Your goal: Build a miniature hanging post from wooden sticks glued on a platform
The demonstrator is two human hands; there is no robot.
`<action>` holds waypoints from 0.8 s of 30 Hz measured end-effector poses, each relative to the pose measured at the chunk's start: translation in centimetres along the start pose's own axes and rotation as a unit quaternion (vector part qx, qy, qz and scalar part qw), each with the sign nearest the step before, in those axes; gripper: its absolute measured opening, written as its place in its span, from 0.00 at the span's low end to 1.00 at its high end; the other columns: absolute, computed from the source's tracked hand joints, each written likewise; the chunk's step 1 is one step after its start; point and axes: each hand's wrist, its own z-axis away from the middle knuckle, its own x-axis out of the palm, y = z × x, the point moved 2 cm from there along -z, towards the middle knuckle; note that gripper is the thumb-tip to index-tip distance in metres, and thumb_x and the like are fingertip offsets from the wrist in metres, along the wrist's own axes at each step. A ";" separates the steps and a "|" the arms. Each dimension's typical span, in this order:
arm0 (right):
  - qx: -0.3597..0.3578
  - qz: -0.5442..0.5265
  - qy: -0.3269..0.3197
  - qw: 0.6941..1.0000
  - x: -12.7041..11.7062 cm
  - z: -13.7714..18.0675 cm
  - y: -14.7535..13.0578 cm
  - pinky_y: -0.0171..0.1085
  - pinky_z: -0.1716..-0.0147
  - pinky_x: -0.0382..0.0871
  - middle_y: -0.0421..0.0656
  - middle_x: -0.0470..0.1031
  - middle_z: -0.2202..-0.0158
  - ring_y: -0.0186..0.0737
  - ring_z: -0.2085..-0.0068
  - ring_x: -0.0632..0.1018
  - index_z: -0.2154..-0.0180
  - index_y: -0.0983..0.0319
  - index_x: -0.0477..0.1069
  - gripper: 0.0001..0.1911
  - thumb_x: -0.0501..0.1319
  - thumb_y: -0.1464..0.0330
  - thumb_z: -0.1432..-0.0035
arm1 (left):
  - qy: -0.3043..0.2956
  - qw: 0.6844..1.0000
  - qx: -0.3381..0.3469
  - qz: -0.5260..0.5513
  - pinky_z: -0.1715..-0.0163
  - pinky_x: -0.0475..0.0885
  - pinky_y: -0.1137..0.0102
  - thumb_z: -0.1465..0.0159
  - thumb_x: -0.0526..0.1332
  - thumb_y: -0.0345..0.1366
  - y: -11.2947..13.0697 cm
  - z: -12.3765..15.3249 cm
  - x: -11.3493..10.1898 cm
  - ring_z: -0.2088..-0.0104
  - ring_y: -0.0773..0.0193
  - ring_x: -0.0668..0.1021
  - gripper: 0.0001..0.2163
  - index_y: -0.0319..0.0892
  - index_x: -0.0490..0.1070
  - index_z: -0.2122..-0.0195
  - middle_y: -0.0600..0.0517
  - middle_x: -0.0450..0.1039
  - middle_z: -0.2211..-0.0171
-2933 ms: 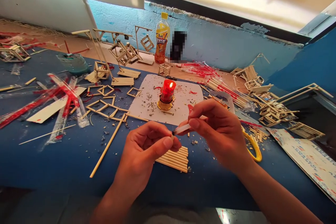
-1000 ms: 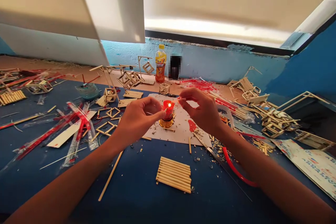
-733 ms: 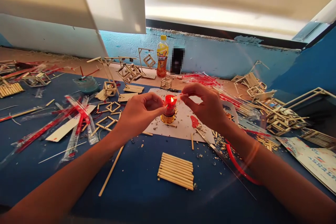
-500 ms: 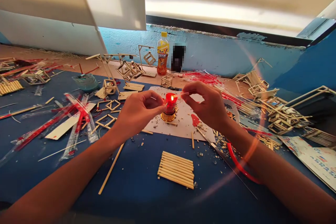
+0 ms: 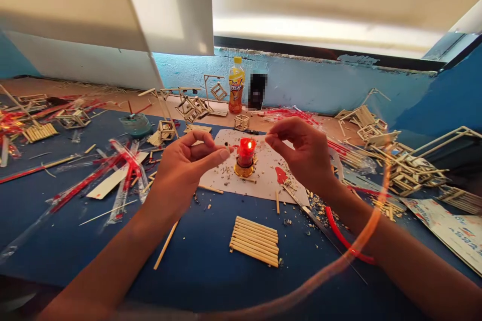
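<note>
I am logging: left hand [image 5: 183,168], grip pinching a wooden stick [image 5: 232,149], now sitting farther from the candle [image 5: 246,153]; right hand [image 5: 304,150], grip pinching a pale stick [image 5: 259,138].

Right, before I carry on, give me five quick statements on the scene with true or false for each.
1. The candle is lit. True.
2. Both hands grip the candle. False: the left hand and the right hand are on either side of it, neither gripping it.
3. The yellow-capped bottle lies on its side. False: the yellow-capped bottle stands upright.
4. The candle's gold base stands on the pale sheet. True.
5. The panel of side-by-side sticks lies on the blue surface. True.
</note>
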 end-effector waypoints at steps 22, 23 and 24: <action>0.131 -0.544 0.224 0.798 2.6 10.0 -9.0 0.28 0.50 0.80 0.34 0.81 0.64 0.27 0.59 0.83 0.64 0.55 0.80 0.08 0.72 0.74 0.41 | 0.056 0.927 -0.017 0.371 0.53 0.83 0.73 0.41 0.77 0.33 0.4 9.7 9.6 0.57 0.66 0.87 0.11 0.48 0.75 0.68 0.61 0.83 0.66; 0.130 -0.541 0.225 0.799 2.7 10.1 -9.0 0.28 0.50 0.80 0.34 0.81 0.64 0.27 0.59 0.83 0.63 0.54 0.80 0.08 0.72 0.74 0.40 | 0.054 0.926 -0.023 0.373 0.54 0.83 0.74 0.41 0.78 0.33 0.3 9.7 9.7 0.57 0.66 0.87 0.11 0.48 0.75 0.68 0.60 0.84 0.65; 0.128 -0.539 0.226 0.801 2.8 10.1 -9.0 0.29 0.50 0.80 0.34 0.81 0.64 0.28 0.59 0.83 0.63 0.54 0.80 0.08 0.72 0.74 0.40 | 0.053 0.926 -0.027 0.374 0.54 0.83 0.75 0.41 0.78 0.33 0.2 9.7 9.8 0.58 0.66 0.87 0.12 0.48 0.74 0.68 0.59 0.84 0.65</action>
